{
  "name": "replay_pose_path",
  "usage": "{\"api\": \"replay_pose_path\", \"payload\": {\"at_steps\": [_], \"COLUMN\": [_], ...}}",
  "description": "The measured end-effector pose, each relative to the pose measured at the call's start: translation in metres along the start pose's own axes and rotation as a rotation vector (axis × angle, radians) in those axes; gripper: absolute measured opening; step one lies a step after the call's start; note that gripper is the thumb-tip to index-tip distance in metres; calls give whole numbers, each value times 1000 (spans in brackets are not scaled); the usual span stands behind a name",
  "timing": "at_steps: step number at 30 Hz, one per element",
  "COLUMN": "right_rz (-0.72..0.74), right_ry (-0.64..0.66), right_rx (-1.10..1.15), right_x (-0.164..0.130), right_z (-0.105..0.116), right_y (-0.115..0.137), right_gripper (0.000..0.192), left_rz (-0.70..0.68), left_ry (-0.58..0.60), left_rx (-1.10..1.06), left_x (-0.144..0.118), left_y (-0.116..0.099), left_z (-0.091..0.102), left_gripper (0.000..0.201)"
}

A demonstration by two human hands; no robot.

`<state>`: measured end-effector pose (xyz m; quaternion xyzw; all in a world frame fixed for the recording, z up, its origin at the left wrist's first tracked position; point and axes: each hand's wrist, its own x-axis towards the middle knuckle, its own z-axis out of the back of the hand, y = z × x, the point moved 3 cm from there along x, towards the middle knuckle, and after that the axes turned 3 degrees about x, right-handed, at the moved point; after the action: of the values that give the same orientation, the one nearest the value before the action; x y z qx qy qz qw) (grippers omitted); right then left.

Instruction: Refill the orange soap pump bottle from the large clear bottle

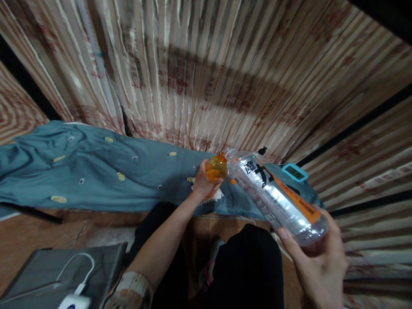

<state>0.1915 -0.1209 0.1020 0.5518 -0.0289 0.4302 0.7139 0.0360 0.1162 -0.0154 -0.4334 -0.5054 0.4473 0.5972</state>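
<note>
1. Clear plastic bottle (pixel 277 195) with an orange-and-white label lies tilted, base low at the right, neck pointing up and left.
2. Right hand (pixel 318 262) cups the base from below, fingers curled round it, thumb along the side.
3. Left hand (pixel 204 182), arm stretched forward, is closed round a small orange container (pixel 216 168) touching the bottle's mouth.
4. Both are held above the near edge of a blue-green quilt (pixel 96 171).
5. Blue timer (pixel 295 171) sits just behind the bottle.
</note>
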Motion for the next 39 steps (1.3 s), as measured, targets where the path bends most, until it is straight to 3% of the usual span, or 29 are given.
{"api": "replay_pose_path", "payload": {"at_steps": [19, 39], "right_rz": [-14, -69], "right_ry": [-29, 28], "right_rx": [-21, 85], "right_x": [-3, -4], "right_z": [-1, 1], "right_y": [2, -1], "right_gripper": [95, 100], "left_rz": [4, 1], "left_ry": [2, 7], "left_rx": [25, 24], "left_x": [1, 0], "left_y": [1, 1], "left_z": [-1, -1], "left_gripper": [88, 88]}}
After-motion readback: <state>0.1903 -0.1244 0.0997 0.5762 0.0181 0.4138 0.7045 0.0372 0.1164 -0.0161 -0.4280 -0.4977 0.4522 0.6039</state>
